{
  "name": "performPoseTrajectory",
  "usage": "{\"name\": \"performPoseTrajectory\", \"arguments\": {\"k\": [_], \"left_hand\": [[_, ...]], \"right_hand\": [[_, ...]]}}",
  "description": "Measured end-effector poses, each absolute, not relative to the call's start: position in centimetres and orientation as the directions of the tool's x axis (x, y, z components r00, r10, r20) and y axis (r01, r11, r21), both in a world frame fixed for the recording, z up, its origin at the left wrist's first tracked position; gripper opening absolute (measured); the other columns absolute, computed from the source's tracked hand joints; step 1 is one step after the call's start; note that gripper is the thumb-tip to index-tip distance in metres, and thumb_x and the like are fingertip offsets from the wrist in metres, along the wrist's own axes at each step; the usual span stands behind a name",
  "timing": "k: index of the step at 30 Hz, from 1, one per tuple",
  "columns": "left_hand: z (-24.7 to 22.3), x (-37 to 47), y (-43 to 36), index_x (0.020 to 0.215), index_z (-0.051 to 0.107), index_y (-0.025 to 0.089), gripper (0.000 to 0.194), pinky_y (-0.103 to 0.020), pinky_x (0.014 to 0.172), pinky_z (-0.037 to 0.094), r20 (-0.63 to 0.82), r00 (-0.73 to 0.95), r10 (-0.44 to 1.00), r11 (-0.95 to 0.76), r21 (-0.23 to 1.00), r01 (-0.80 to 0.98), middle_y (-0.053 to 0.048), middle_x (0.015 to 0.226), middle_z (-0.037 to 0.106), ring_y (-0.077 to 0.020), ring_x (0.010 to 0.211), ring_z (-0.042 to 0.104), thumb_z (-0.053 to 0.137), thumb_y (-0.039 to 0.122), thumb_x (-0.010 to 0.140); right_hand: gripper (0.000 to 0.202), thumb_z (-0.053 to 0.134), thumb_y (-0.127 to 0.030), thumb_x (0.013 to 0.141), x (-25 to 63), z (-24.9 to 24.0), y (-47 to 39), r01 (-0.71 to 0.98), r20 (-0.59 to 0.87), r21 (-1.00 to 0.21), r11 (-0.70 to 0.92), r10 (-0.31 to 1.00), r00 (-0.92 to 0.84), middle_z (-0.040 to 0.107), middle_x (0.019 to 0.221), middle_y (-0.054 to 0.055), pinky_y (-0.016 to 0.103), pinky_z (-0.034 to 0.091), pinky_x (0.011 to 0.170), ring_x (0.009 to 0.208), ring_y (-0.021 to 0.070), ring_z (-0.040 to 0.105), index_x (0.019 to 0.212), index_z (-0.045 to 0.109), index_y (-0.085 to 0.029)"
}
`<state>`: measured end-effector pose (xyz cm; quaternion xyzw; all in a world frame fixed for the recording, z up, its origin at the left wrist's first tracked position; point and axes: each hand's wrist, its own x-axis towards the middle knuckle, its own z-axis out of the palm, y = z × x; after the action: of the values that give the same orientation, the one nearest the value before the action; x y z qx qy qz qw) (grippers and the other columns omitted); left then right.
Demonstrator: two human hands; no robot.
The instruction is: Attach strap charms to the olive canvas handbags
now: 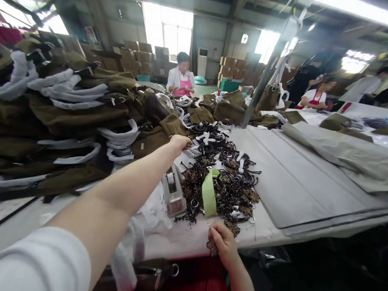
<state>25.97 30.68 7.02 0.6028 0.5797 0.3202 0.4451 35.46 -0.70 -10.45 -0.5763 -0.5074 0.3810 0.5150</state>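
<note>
My left hand [180,142] reaches far over the table to the edge of the olive bags, its fingers closed together beside white-wrapped straps; what they hold is too small to make out. Near the table's front edge, my right hand [222,241] pinches a leopard-print charm [212,246] with a small metal piece at its top. Between the hands lies a heap of black cords and leopard-print charms [192,177], with a light green strip [209,193] on it. A tape dispenser [173,194] stands left of the heap.
Olive bags [82,115] with white-wrapped handles are piled high at the left. Grey sheets [295,175] cover the table at the right. A slanted metal post [262,86] rises behind the heap. A person in a pink apron [184,83] sits across; others are at the right.
</note>
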Motion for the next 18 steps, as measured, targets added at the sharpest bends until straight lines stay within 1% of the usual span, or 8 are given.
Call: {"name": "performPoseTrajectory", "arguments": {"k": [4, 6, 9, 11, 13, 15, 16, 18], "left_hand": [[2.7, 32.8, 32.2, 0.097, 0.067, 0.01, 0.019, -0.027, 0.063, 0.057, -0.148, 0.321, 0.935, -0.056, 0.835, 0.548, -0.006, 0.086, 0.072, -0.0127, 0.069, 0.068, 0.062, 0.027, 0.09], [0.9, 35.7, 32.5, 0.097, 0.069, 0.012, 0.018, -0.026, 0.063, 0.057, -0.151, 0.415, 0.897, -0.146, 0.785, 0.602, -0.005, 0.086, 0.072, -0.0129, 0.069, 0.067, 0.063, 0.027, 0.089], [-1.4, 39.2, 33.3, 0.083, 0.075, 0.014, 0.012, -0.025, 0.067, 0.055, -0.166, 0.543, 0.823, -0.302, 0.681, 0.667, -0.007, 0.078, 0.073, -0.0178, 0.073, 0.068, 0.07, 0.025, 0.079], [-2.8, 41.0, 34.0, 0.075, 0.075, 0.015, 0.014, -0.027, 0.077, 0.054, -0.173, 0.615, 0.769, -0.41, 0.604, 0.683, -0.009, 0.079, 0.073, -0.0228, 0.085, 0.068, 0.072, 0.028, 0.076], [-4.1, 42.3, 34.7, 0.079, 0.076, 0.017, 0.014, -0.03, 0.092, 0.05, -0.161, 0.67, 0.725, -0.509, 0.531, 0.678, -0.011, 0.094, 0.073, -0.0267, 0.103, 0.064, 0.069, 0.029, 0.079], [-5.5, 43.1, 35.3, 0.093, 0.076, 0.02, 0.018, -0.033, 0.105, 0.041, -0.137, 0.716, 0.685, -0.591, 0.47, 0.656, -0.011, 0.116, 0.068, -0.0281, 0.12, 0.055, 0.066, 0.024, 0.079], [-6.1, 43.4, 35.5, 0.102, 0.074, 0.021, 0.026, -0.034, 0.109, 0.037, -0.127, 0.735, 0.666, -0.624, 0.445, 0.642, -0.011, 0.125, 0.064, -0.028, 0.125, 0.05, 0.066, 0.021, 0.077], [-7.1, 43.6, 35.7, 0.114, 0.069, 0.022, 0.04, -0.037, 0.112, 0.033, -0.115, 0.76, 0.639, -0.669, 0.403, 0.624, -0.012, 0.132, 0.058, -0.0279, 0.129, 0.045, 0.067, 0.016, 0.074]], "right_hand": [[0.033, 0.046, -0.035, 0.095, 35.6, -11.9, -0.5, 0.32, 0.113, -0.944, 0.072, 0.988, 0.11, 0.049, 0.064, -0.001, 0.026, 0.035, 0.059, 0.062, 0.0138, 0.048, 0.066, 0.046, -0.02], [0.028, 0.046, -0.029, 0.094, 35.9, -12.2, -0.5, 0.364, 0.127, -0.927, 0.09, 0.989, 0.08, 0.051, 0.066, 0.0, 0.026, 0.035, 0.061, 0.064, 0.0143, 0.049, 0.067, 0.047, -0.02], [0.024, 0.044, -0.026, 0.093, 36.5, -12.4, -0.4, 0.357, 0.153, -0.926, 0.127, 0.987, 0.045, 0.052, 0.068, 0.0, 0.026, 0.035, 0.061, 0.066, 0.0144, 0.05, 0.069, 0.047, -0.02], [0.023, 0.044, -0.025, 0.092, 36.8, -12.5, -0.4, 0.351, 0.176, -0.924, 0.151, 0.983, 0.041, 0.051, 0.068, 0.0, 0.027, 0.035, 0.062, 0.066, 0.0146, 0.05, 0.07, 0.047, -0.021], [0.021, 0.045, -0.024, 0.091, 36.8, -12.5, -0.4, 0.357, 0.189, -0.92, 0.16, 0.981, 0.049, 0.05, 0.069, 0.0, 0.028, 0.035, 0.064, 0.067, 0.0151, 0.05, 0.07, 0.046, -0.021], [0.019, 0.046, -0.023, 0.09, 36.8, -12.4, -0.5, 0.357, 0.189, -0.921, 0.158, 0.98, 0.055, 0.051, 0.07, 0.0, 0.029, 0.036, 0.065, 0.068, 0.0157, 0.05, 0.071, 0.047, -0.021], [0.018, 0.046, -0.022, 0.09, 36.7, -12.3, -0.5, 0.354, 0.195, -0.921, 0.163, 0.979, 0.057, 0.051, 0.07, 0.0, 0.029, 0.036, 0.066, 0.069, 0.0159, 0.05, 0.072, 0.047, -0.021], [0.016, 0.047, -0.021, 0.089, 36.7, -12.2, -0.6, 0.351, 0.209, -0.919, 0.176, 0.976, 0.057, 0.051, 0.07, 0.001, 0.029, 0.036, 0.066, 0.069, 0.0162, 0.05, 0.073, 0.047, -0.022]]}}
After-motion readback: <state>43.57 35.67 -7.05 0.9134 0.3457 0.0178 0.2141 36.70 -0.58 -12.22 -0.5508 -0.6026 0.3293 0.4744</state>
